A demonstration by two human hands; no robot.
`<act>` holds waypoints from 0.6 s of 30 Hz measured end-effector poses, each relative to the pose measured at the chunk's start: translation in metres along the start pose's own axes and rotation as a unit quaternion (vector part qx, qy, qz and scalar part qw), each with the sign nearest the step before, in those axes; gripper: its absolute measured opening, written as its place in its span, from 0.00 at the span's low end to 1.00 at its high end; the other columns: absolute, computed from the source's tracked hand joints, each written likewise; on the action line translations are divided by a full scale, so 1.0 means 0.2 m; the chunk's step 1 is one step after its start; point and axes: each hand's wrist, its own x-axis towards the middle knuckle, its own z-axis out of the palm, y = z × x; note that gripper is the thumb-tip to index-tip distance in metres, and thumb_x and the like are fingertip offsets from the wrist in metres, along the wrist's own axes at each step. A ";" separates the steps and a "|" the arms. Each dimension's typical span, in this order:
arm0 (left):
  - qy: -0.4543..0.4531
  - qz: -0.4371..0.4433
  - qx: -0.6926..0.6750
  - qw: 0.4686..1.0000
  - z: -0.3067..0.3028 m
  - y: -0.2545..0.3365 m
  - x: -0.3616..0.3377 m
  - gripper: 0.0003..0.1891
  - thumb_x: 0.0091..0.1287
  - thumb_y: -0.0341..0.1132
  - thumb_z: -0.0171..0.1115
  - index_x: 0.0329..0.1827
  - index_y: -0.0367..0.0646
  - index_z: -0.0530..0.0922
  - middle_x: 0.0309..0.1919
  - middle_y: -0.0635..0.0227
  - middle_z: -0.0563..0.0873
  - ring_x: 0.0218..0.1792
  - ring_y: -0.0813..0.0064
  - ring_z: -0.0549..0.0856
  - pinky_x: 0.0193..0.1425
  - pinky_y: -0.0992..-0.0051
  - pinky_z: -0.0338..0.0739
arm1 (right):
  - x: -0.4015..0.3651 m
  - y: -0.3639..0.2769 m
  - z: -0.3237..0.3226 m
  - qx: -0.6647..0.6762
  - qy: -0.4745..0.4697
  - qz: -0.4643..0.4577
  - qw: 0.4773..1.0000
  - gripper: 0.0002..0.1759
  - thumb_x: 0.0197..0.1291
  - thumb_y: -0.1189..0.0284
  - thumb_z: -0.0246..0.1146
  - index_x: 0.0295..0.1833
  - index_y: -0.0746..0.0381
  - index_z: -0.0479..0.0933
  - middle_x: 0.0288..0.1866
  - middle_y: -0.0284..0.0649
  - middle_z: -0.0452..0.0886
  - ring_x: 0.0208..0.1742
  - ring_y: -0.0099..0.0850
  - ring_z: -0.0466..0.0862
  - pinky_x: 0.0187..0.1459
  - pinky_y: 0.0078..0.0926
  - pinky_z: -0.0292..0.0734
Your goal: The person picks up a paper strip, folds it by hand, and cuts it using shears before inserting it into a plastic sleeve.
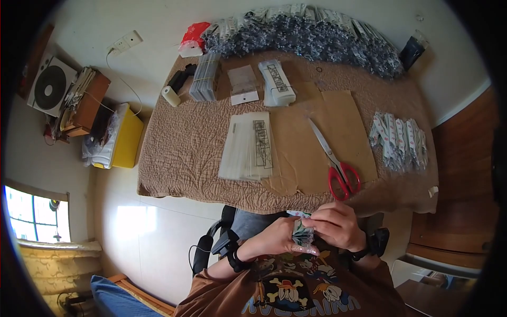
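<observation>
Low in front of my shirt, my left hand [275, 238] is closed around a small bundle of clear packets [302, 232] with something green and white inside. My right hand [338, 224] pinches the top of the same bundle from the other side. Both hands are off the table, just below its front edge. Above my right hand, red-handled scissors [338, 164] lie on a flat brown cardboard sheet [338, 116]. A fanned stack of clear plastic sleeves [245, 150] with dark print rests left of the scissors.
Filled packets [398, 140] lie in a row at the table's right. A long heap of them [306, 37] lines the back edge. Rubber-banded sleeves [206, 79], another sleeve bundle [277, 84], a tape roll [170, 96] and a red bag [194, 37] stand at the back left.
</observation>
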 end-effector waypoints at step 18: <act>0.228 0.032 -0.093 0.969 0.03 0.01 0.07 0.22 0.71 0.42 0.39 0.60 0.36 0.67 0.44 0.62 0.76 0.47 0.73 0.75 0.62 0.69 0.60 | -0.06 -0.12 0.24 0.315 0.086 0.339 0.882 0.11 0.50 0.79 0.60 0.42 0.63 0.73 0.42 0.41 0.73 0.41 0.31 0.75 0.42 0.21 0.69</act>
